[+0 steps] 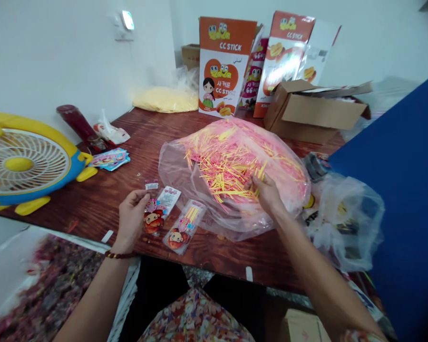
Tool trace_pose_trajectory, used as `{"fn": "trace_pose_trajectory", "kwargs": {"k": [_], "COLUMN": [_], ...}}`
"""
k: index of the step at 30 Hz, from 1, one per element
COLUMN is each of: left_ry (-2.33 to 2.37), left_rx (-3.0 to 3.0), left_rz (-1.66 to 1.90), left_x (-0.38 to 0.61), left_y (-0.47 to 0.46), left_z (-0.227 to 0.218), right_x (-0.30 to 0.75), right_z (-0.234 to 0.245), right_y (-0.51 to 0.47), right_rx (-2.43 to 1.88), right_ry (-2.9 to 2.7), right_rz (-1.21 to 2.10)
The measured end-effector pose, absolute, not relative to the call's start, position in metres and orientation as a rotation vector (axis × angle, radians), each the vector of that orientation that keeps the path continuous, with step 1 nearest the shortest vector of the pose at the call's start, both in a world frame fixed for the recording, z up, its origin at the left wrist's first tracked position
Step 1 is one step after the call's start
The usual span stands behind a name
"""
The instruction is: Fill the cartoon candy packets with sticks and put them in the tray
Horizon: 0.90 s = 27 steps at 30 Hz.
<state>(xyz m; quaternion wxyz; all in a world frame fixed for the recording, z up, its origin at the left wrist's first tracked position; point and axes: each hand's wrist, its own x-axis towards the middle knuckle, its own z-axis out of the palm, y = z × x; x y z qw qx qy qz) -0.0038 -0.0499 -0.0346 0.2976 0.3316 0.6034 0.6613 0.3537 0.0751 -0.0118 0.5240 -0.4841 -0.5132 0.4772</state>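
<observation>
My left hand point(131, 217) holds a small printed packet point(153, 214) with a cartoon face, upright near the front of the wooden table point(103, 194). Beside it lies a filled packet point(182, 227) with yellow and pink sticks inside, and another flat packet point(169, 195) lies behind. My right hand point(266, 192) reaches into a large clear plastic bag point(235, 161) heaped with pink and yellow sticks, its fingers closed around a few yellow sticks point(257, 176).
A yellow and blue fan point(21, 164) stands at the left. Orange CC Stick cartons point(224, 66) and an open cardboard box point(314, 111) stand at the back. A blue panel point(406, 190) rises at the right, crumpled plastic bags point(345, 223) beside it. A bin of dark bits point(39, 285) sits lower left.
</observation>
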Motion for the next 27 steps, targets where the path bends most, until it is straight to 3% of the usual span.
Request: {"fn": "trace_pose_trajectory", "kwargs": {"k": [4, 13, 22, 27], "left_ry": [1.436, 1.398, 1.438, 1.436], "left_rx": [0.635, 0.641, 0.758, 0.947], "left_rz": [1.749, 1.610, 1.541, 1.355], "left_x": [0.018, 0.039, 0.048, 0.062], "left_y": [-0.059, -0.074, -0.070, -0.072], "left_z": [-0.024, -0.015, -0.011, -0.015], "right_x": [0.304, 0.279, 0.283, 0.281], "right_z": [-0.024, -0.073, -0.074, -0.064], "right_y": [0.032, -0.011, -0.011, -0.005], "right_rx": [-0.915, -1.090, -1.124, -1.055], "right_ry": [-1.121, -1.429, -1.511, -1.178], "right_rz": [1.385, 1.270, 1.286, 1.530]}}
